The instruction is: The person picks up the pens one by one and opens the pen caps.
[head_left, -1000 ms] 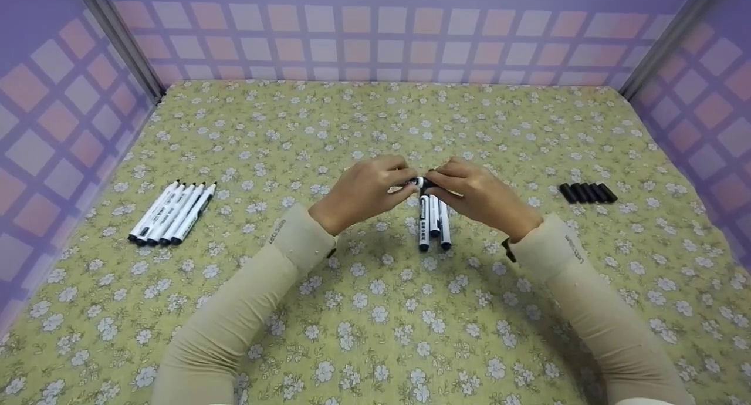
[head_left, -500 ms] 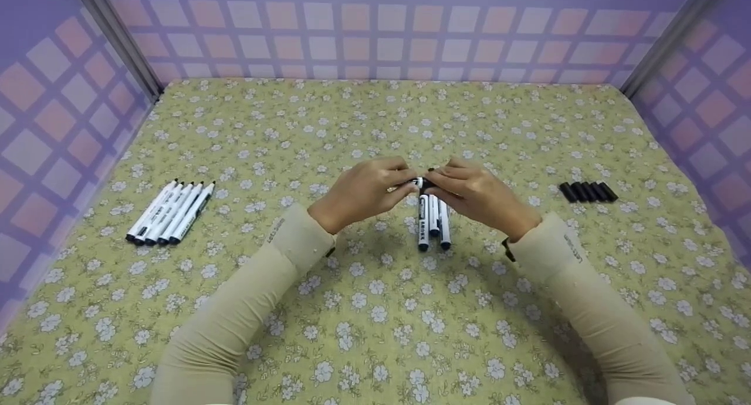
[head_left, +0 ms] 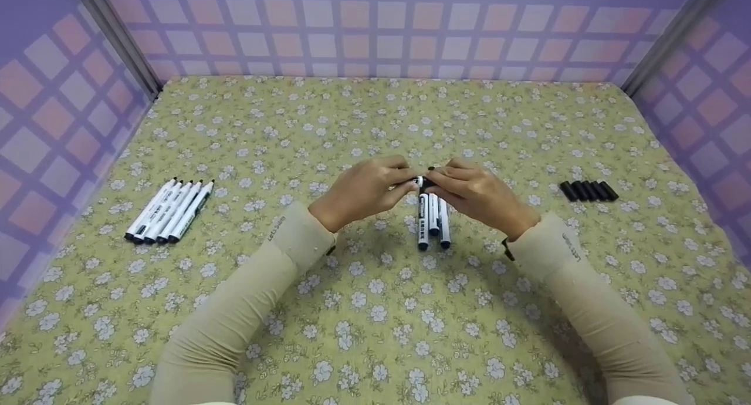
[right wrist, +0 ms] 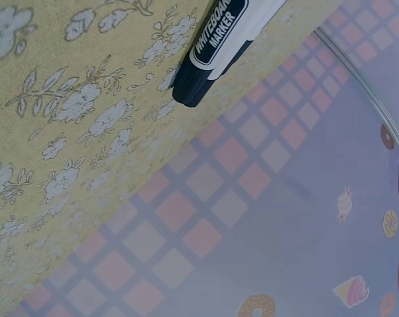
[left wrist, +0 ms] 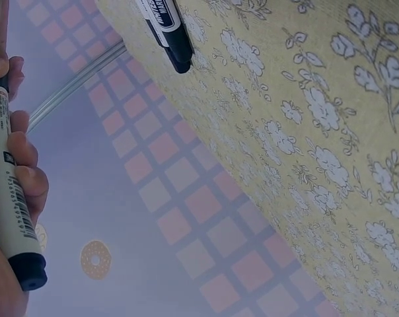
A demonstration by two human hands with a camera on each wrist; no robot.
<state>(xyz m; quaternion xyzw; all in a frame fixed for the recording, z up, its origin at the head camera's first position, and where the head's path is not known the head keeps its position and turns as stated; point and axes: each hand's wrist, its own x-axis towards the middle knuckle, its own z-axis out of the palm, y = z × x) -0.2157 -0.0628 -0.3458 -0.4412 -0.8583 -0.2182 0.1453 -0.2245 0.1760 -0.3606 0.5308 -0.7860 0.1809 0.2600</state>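
In the head view my left hand [head_left: 365,189] and right hand [head_left: 482,195] meet near the middle of the table. The left hand grips the white barrel of a whiteboard marker [left wrist: 13,205], its dark end pointing down in the left wrist view. My right fingers pinch the marker's black cap end, largely hidden behind them. Whether the cap is fully seated cannot be seen. Just below the hands, several white markers [head_left: 423,229] lie side by side on the cloth, their upper ends partly covered by the right hand.
On the left lies a row of several uncapped white markers [head_left: 161,217], black tips pointing away. Several black caps [head_left: 588,191] sit in a row on the right. A floral yellow cloth [head_left: 375,334] covers the table, and checked purple walls [head_left: 375,35] enclose its back and sides.
Almost nothing differs. Both hands stay together on the marker in the same place, with only a slight shift of the head view.
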